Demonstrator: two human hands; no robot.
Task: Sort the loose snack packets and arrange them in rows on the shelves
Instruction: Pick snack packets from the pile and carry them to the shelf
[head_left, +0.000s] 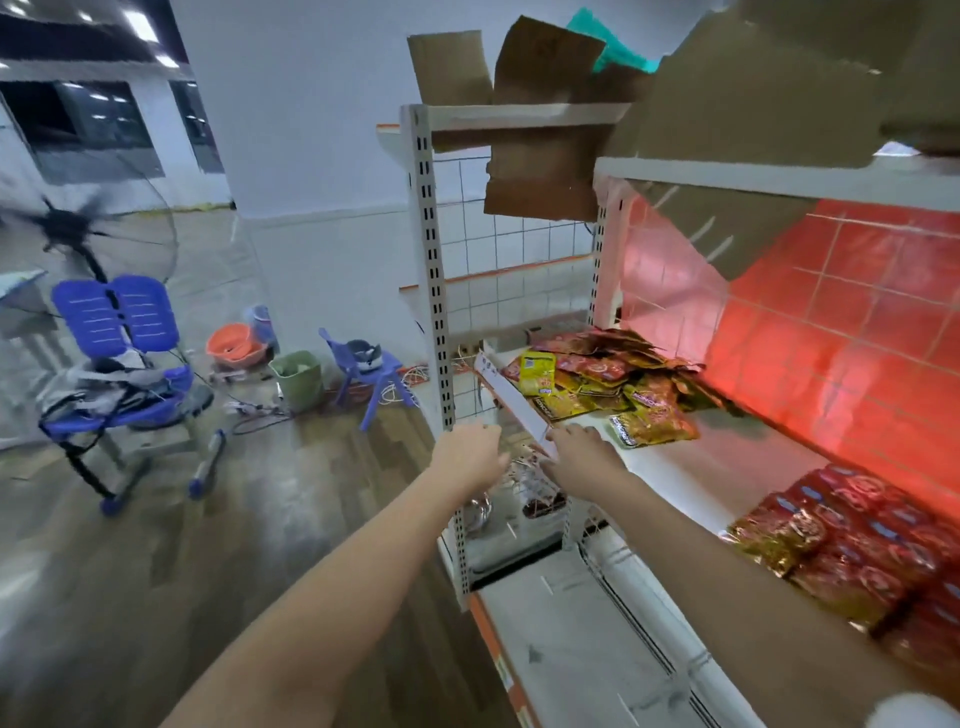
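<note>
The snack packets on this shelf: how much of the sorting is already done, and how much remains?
Done: red packets lie in rows at the near end of the shelf. In hand: nothing; the left hand and right hand reach toward the shelf's front edge, holding no packet. Left: the loose pile of yellow and red packets at the far end is unsorted.

Bright, even light from the ceiling lights (140, 23) at top left. A red glow washes over the tiled back panel (831, 322) and shelf (691, 462). Wide-angle bending curves the edges; the fan (67, 223) smears with blur, and the bottom right corner is soft, out of focus.
</note>
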